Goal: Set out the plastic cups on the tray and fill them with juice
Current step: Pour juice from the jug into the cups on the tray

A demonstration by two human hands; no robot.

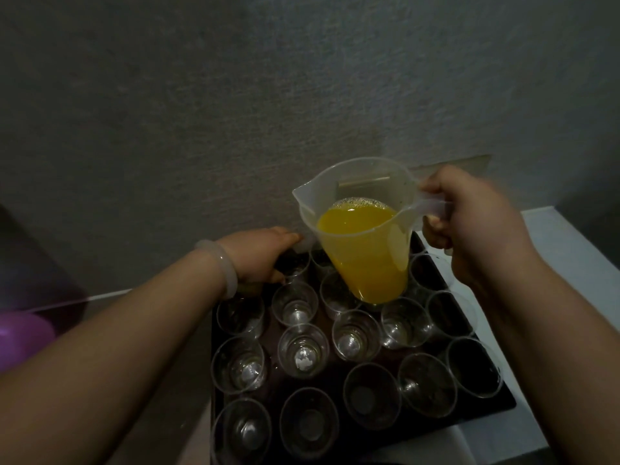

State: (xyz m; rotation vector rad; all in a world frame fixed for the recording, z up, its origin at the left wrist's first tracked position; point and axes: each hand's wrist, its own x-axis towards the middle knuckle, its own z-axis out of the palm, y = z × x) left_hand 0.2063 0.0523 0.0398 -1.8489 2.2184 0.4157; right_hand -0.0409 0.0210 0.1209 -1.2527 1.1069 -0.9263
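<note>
A dark tray (500, 402) carries several clear plastic cups (303, 350) standing upright in rows; all those in view look empty. My right hand (469, 226) grips the handle of a translucent jug (359, 229) about half full of orange juice. The jug is held above the far cups, tilted with its spout to the left. My left hand (258, 255), with a pale bangle on the wrist, curls its fingers round a cup at the tray's far left corner. That cup is mostly hidden behind the hand and the jug.
A grey wall (268, 95) rises right behind the tray. The tray sits on a white surface (577, 250) that shows at the right. A purple rounded object (20, 333) lies at the far left. The scene is dim.
</note>
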